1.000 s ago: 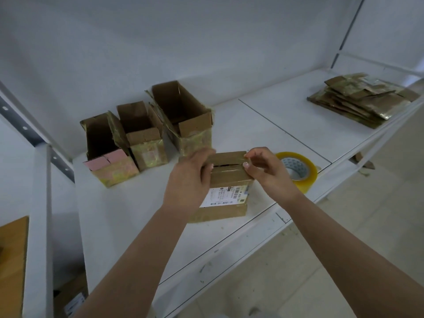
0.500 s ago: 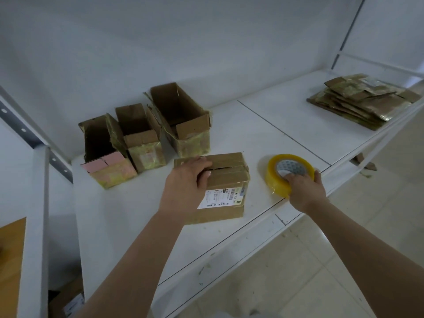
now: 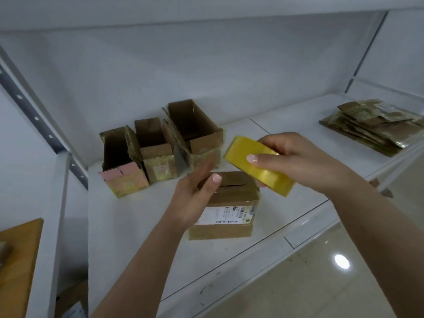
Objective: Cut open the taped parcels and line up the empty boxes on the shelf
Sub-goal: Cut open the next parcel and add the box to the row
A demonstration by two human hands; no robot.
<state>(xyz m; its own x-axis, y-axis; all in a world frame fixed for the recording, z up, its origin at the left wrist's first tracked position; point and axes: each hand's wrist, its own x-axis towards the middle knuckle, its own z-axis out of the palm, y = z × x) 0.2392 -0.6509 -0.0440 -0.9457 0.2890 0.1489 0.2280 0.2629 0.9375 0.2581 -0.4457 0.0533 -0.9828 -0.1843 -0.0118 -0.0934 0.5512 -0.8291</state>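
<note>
A brown cardboard parcel [image 3: 229, 203] with a white label stands on the white shelf [image 3: 128, 226], its top flaps folded shut with a slit between them. My right hand [image 3: 296, 157] grips a yellow roll of packing tape [image 3: 257, 165] just above the parcel's right side. My left hand [image 3: 195, 196] hovers at the parcel's left top edge, fingers relaxed and blurred, holding nothing. Behind stand three open empty boxes in a row: a left box [image 3: 121, 166] with pink flaps, a middle box [image 3: 156, 154] and a right box [image 3: 197, 134].
A stack of flattened, taped cardboard [image 3: 376, 127] lies at the shelf's far right. A metal upright [image 3: 34, 115] with holes runs at the left. A brown board [image 3: 16, 260] sits lower left. Glossy floor [image 3: 332, 271] lies beyond the shelf's front edge.
My right hand took the tape roll off the shelf and lifted it over the parcel. My left hand came off the parcel's top and rose slightly.
</note>
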